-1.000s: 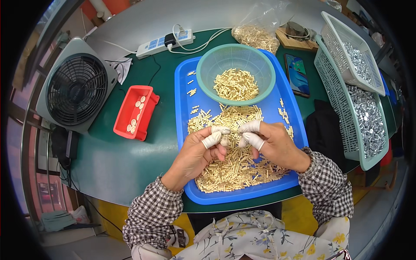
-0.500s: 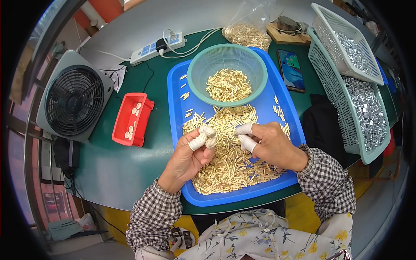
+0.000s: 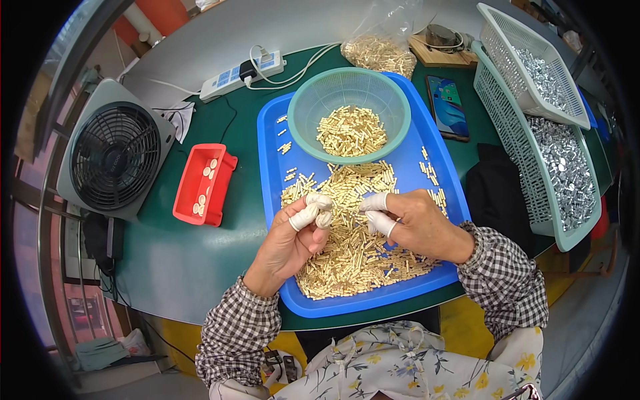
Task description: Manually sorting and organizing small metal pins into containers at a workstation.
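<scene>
Both my hands are raised over a blue tray (image 3: 270, 167) heaped with short brass-coloured pins (image 3: 353, 267). White finger cots cover the thumb and some fingertips of each. My left hand (image 3: 291, 233) is closed in a pinch over the heap's left side; whatever sits between its fingertips is too small to make out. Across a narrow gap, my right hand (image 3: 420, 223) pinches too, its covered fingertips pointing left, and their contents cannot be told. Behind the hands, a green mesh basin (image 3: 303, 127) rests on the tray's far part with more brass pins (image 3: 351, 131) inside.
Left of the tray stands a red bin (image 3: 215, 177) holding several pale round pieces, beside a fan (image 3: 113, 157). A power strip (image 3: 230, 79), a clear bag (image 3: 380, 53) of brass pieces and a phone (image 3: 447, 107) lie farther back. Baskets (image 3: 523, 173) of silvery parts stand right.
My right fingertips have shifted very slightly left. Both hands keep nearly the same place and pinch; the tray, basin and heap look unchanged.
</scene>
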A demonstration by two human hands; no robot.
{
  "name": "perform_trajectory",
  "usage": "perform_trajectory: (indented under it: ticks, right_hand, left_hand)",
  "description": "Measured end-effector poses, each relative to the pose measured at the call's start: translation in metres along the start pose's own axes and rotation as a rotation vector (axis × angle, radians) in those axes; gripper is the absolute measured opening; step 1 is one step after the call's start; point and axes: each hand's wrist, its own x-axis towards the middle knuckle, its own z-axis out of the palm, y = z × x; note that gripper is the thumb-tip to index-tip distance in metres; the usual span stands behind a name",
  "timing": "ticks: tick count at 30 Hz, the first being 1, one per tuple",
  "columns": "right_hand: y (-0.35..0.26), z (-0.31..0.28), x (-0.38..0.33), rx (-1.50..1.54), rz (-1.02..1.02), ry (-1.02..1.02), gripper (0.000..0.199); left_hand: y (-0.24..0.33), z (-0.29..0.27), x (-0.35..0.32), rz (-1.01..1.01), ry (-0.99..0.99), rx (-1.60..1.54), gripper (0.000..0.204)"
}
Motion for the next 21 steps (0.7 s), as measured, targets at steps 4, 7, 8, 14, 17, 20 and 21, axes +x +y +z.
perform_trajectory:
  ticks: [4, 7, 8, 14, 17, 20, 21]
  right_hand:
    - [-0.008, 0.001, 0.001, 0.01, 0.051, -0.007, 0.017]
    - [-0.012, 0.002, 0.001, 0.025, 0.097, -0.008, 0.017]
    - [-0.012, 0.003, 0.002, 0.019, 0.094, -0.007, 0.017]
    - [-0.014, 0.004, 0.003, 0.004, 0.105, -0.024, 0.017]
    - [-0.015, 0.004, 0.003, -0.008, 0.107, -0.032, 0.017]
    - [-0.015, 0.004, 0.004, -0.012, 0.104, -0.037, 0.016]
    - [-0.014, 0.005, 0.004, -0.014, 0.103, -0.04, 0.016]
  left_hand:
    - [0.001, 0.0, -0.002, 0.002, 0.05, 0.052, 0.019]
    - [0.002, -0.006, -0.002, 0.001, 0.003, 0.045, 0.021]
    - [0.002, -0.008, -0.002, 0.0, -0.02, 0.042, 0.022]
    - [0.003, -0.007, -0.005, 0.025, -0.025, 0.076, 0.022]
    - [0.004, -0.004, -0.006, 0.021, -0.015, 0.097, 0.021]
    - [0.005, 0.002, -0.006, 0.001, 0.055, 0.156, 0.024]
    - [0.005, 0.002, -0.006, 0.0, 0.054, 0.156, 0.024]
